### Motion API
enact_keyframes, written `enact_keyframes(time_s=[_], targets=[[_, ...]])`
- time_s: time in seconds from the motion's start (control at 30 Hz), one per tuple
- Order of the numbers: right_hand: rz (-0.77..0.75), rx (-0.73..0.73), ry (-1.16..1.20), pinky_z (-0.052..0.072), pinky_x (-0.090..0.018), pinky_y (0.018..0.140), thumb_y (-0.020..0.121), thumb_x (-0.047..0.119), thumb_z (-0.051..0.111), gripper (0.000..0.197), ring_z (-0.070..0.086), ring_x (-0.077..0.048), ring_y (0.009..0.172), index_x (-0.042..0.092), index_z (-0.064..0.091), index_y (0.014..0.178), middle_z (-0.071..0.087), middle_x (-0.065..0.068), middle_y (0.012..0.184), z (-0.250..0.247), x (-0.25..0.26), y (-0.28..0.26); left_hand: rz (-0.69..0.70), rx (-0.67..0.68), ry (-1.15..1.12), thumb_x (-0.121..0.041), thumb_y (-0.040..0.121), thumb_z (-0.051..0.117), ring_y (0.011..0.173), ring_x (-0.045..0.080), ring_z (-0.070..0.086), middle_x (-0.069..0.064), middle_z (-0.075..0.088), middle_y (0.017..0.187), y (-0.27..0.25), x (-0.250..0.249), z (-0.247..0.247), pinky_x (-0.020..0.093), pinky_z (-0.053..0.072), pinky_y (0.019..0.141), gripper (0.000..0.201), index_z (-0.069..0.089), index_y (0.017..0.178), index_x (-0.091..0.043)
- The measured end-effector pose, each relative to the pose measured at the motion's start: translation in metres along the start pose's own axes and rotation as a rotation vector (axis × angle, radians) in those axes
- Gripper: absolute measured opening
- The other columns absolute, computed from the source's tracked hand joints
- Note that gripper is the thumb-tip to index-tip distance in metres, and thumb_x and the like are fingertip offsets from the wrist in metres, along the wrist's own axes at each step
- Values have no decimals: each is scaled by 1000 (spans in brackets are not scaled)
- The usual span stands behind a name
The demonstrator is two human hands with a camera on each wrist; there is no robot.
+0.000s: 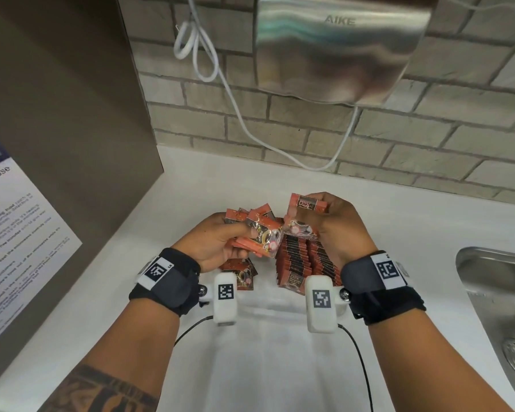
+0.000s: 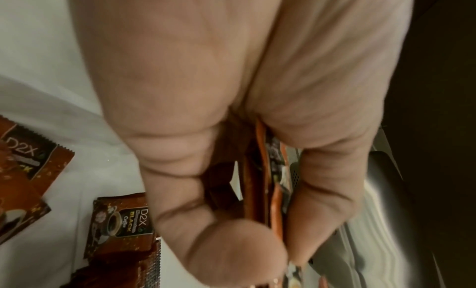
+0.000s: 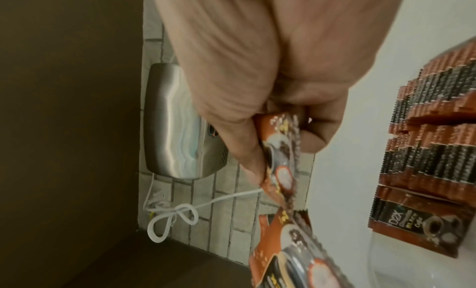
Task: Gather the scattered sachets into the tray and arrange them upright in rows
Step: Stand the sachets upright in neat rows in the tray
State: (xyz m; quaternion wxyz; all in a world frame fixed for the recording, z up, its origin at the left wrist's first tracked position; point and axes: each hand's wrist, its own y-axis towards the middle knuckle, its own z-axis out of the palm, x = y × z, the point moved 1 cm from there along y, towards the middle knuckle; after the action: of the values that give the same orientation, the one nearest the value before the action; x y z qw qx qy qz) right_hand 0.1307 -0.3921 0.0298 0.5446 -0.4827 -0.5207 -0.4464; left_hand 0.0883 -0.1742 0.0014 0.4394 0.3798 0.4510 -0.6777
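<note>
Sachets: my left hand (image 1: 217, 239) grips a fanned bunch of sachets (image 1: 257, 233), thumb pressed on top; my right hand (image 1: 338, 224) pinches a single sachet (image 1: 305, 207) above the upright rows (image 1: 305, 260) in the clear tray (image 3: 401, 272). Two loose sachets (image 2: 121, 225) lie flat on the white tabletop (image 1: 191, 185), left of the rows

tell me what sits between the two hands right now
In the head view, the sachets: the left hand holds a fanned bunch, the right hand pinches one sachet above the upright rows.
</note>
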Motion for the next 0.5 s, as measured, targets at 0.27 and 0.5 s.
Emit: enact_keyframes(time_s=[0.27, 0.5], targets=[[-56, 289, -241, 52, -34, 86, 105, 19, 49, 23, 70, -14, 97, 22, 56, 126, 71, -4, 108, 13, 8, -5, -39, 107, 179, 1, 83, 65, 53, 17, 61, 13, 69, 75, 1, -14, 5, 20, 39, 42, 14, 65, 97, 3], [-88, 430, -496, 61, -40, 76, 70, 17, 90, 54, 71, -23, 86, 26, 60, 114, 71, 3, 103, 22, 5, -3, -43, 211, 332, -21, 85, 71, 58, 17, 55, 29, 66, 93, 5, -21, 9, 21, 41, 46, 34, 69, 108, 4]])
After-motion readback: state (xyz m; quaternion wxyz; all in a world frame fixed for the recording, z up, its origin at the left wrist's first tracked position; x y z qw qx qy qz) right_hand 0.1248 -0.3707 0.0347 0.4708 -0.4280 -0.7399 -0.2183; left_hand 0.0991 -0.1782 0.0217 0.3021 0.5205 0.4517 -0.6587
